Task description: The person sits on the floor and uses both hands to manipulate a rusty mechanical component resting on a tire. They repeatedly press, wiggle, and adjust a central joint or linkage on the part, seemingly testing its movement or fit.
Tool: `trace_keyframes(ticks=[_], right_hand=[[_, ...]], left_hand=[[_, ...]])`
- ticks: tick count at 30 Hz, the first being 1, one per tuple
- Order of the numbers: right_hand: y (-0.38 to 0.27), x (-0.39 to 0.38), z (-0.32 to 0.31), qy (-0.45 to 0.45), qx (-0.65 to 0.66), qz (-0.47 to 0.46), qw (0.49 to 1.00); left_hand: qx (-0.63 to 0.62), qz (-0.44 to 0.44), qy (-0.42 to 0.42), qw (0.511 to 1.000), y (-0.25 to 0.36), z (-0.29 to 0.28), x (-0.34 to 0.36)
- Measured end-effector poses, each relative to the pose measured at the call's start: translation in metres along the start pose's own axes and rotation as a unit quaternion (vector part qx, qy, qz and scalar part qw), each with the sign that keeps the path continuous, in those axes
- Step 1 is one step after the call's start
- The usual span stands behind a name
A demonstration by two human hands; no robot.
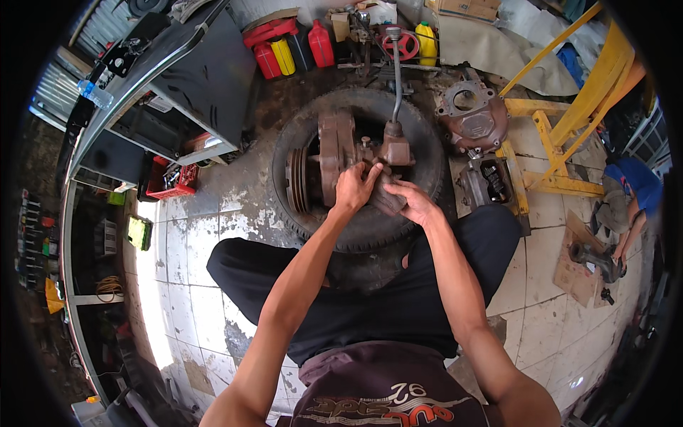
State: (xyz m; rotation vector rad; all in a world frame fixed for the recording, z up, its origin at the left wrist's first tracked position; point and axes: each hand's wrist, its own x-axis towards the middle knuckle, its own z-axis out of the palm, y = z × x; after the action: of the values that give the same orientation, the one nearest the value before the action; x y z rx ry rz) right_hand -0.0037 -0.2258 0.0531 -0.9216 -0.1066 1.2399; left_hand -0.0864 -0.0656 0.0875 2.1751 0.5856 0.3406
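Observation:
A rusty brown gearbox [337,153] with a tall gear lever [397,78] rests on a tyre [292,135] lying flat before my knees. A grooved pulley [297,181] is at its left side. My left hand [358,186] is at the middle of the gearbox, fingers bent and pinched together near a small bolt-like fitting [366,142]; whatever is between the fingertips is hidden. Just to the right, my right hand [414,202] grips the edge of a grey-brown piece [386,201], its fingers over the top. Whether that piece is loose or fixed cannot be told.
A flat brown housing [475,110] and another metal casing [487,181] lie right of the tyre, beside a yellow frame [555,142]. Jugs [321,44] line the back. A red crate [171,178] is by the left bench. Far right, another person [633,188] handles a part on cardboard.

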Motion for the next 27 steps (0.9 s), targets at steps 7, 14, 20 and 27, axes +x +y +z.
trace_keyframes(ticks=[7, 14, 20, 27], right_hand=[[0.028, 0.016, -0.017, 0.061, -0.013, 0.031, 0.998], [0.019, 0.063, -0.057, 0.423, -0.123, -0.112, 0.891], [0.028, 0.11, -0.069, 0.518, -0.467, -0.21, 0.686], [0.066, 0.096, -0.087, 0.361, -0.748, -0.219, 0.512]], left_hand=[[0.066, -0.066, 0.02, 0.995, -0.031, 0.027, -0.002], [0.173, 0.005, -0.044, 0.984, -0.058, 0.037, 0.027], [0.328, -0.051, -0.178, 0.926, -0.071, 0.066, 0.063], [0.357, -0.065, -0.197, 0.911, -0.062, 0.069, 0.062]])
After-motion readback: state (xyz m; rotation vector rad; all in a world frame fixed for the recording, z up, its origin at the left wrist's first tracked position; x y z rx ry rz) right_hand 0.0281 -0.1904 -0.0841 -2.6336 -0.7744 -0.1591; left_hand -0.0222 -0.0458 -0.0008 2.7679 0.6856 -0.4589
